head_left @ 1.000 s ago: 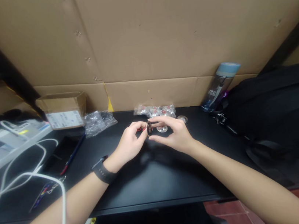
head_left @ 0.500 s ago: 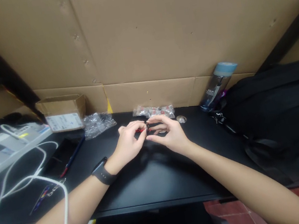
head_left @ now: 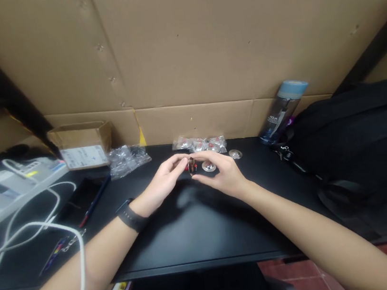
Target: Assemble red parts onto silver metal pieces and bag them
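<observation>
Over the middle of the black desk (head_left: 198, 230), my right hand (head_left: 225, 176) pinches a small round dark and silver part (head_left: 192, 165) between thumb and fingers. My left hand (head_left: 165, 181), with a dark watch on its wrist, meets it from the left, fingertips closed on a small red piece at the same part. Two small silver discs (head_left: 208, 166) lie on the desk just behind my right hand. A clear bag of red and silver parts (head_left: 200, 143) rests by the cardboard wall.
A small cardboard box (head_left: 81, 144) and a crumpled clear bag (head_left: 126, 158) sit at the back left. White cables (head_left: 42, 224), a pen (head_left: 95, 200) and a power strip occupy the left. A blue-capped bottle (head_left: 284, 110) and a black backpack (head_left: 362, 145) fill the right.
My left hand has flattened and turned lower, and the round part now shows its silver face. Both hands stay at the same spot.
</observation>
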{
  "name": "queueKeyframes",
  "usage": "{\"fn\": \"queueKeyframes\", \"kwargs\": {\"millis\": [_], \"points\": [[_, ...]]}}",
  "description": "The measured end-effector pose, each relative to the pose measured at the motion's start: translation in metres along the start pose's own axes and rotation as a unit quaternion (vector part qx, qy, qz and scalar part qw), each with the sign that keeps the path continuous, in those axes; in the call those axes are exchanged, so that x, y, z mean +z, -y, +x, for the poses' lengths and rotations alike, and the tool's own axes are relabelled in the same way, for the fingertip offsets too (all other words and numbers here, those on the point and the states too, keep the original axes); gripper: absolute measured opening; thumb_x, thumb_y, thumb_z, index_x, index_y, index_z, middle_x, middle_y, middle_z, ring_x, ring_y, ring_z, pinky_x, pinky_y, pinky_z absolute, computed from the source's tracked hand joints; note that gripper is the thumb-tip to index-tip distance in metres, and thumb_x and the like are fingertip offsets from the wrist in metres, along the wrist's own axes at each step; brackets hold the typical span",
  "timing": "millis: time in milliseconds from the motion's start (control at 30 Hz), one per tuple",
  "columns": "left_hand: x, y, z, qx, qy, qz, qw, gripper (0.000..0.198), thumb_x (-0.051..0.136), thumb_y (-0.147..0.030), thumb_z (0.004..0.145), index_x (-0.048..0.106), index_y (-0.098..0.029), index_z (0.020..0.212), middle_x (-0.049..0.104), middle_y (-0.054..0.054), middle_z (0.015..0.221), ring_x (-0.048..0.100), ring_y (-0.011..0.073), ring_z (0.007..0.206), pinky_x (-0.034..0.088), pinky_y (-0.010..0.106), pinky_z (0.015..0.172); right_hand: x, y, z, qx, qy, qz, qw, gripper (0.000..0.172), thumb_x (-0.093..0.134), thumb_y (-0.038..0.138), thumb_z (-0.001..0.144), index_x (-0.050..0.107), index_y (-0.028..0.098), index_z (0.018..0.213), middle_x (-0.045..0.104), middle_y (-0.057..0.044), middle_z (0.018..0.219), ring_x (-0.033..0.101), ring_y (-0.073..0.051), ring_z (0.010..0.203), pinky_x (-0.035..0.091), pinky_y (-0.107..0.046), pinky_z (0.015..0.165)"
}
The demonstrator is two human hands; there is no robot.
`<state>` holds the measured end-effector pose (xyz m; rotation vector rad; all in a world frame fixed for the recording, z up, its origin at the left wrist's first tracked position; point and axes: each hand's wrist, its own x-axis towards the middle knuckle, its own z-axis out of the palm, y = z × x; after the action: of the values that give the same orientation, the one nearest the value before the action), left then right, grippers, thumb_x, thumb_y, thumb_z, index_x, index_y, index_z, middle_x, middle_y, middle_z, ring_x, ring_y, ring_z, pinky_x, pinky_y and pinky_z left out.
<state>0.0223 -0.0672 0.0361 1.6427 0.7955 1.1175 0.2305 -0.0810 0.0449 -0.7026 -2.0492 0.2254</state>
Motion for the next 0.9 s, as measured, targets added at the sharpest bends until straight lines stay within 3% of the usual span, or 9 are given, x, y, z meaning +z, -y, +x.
{"fn": "queueKeyframes", "kwargs": {"millis": [200,267,367,500,900], "points": [[0.0021,0.0035,-0.0009,-0.037,0.055,-0.103,0.993,0.042,0.069,-0.04,0.093,0.062,-0.021,0.129,0.072,0.011,0.119,0.066,0.0231,0.116,0.051,0.036,0.1,-0.0025,0.0042,0.0046,-0.04,-0.012,-0.023,0.999,0.045,0.075,0.025,0.087,0.061,0.028,0.13,0.074,-0.007,0.119,0.07,-0.024,0.108,0.058,-0.043,0.098],[0.0016,0.0048,-0.0004,-0.033,0.047,-0.117,0.992,0.045,0.071,-0.039,0.092,0.06,-0.022,0.132,0.07,0.012,0.124,0.066,0.024,0.118,0.052,0.038,0.102,-0.0043,0.0045,0.0063,-0.029,-0.017,-0.02,0.999,0.043,0.076,0.024,0.086,0.062,0.027,0.127,0.073,-0.007,0.118,0.068,-0.025,0.11,0.056,-0.045,0.1],[0.0011,0.0038,-0.0006,-0.017,0.034,-0.121,0.992,0.051,0.074,-0.035,0.089,0.058,-0.024,0.136,0.066,0.013,0.132,0.064,0.0246,0.121,0.051,0.042,0.107,-0.0074,0.0033,0.0081,0.016,-0.028,-0.02,0.999,0.027,0.072,0.023,0.087,0.067,0.025,0.113,0.071,-0.008,0.112,0.067,-0.025,0.107,0.056,-0.044,0.096],[0.002,-0.0003,-0.0026,0.019,0.035,-0.12,0.992,0.049,0.08,-0.025,0.083,0.063,-0.024,0.128,0.062,0.011,0.138,0.061,0.0241,0.125,0.05,0.041,0.109,-0.0083,0.0004,0.008,0.038,-0.025,-0.025,0.999,0.008,0.068,0.021,0.088,0.071,0.023,0.096,0.068,-0.008,0.104,0.067,-0.022,0.098,0.056,-0.04,0.09],[0.0065,0.0027,-0.0032,0.045,0.029,-0.079,0.995,0.048,0.085,-0.02,0.075,0.066,-0.021,0.12,0.065,0.011,0.132,0.065,0.0243,0.117,0.053,0.043,0.106,0.0006,0.0011,0.0053,0.003,-0.046,-0.057,0.997,0.005,0.066,0.02,0.088,0.069,0.024,0.087,0.066,-0.008,0.104,0.065,-0.024,0.101,0.054,-0.045,0.095]]}}
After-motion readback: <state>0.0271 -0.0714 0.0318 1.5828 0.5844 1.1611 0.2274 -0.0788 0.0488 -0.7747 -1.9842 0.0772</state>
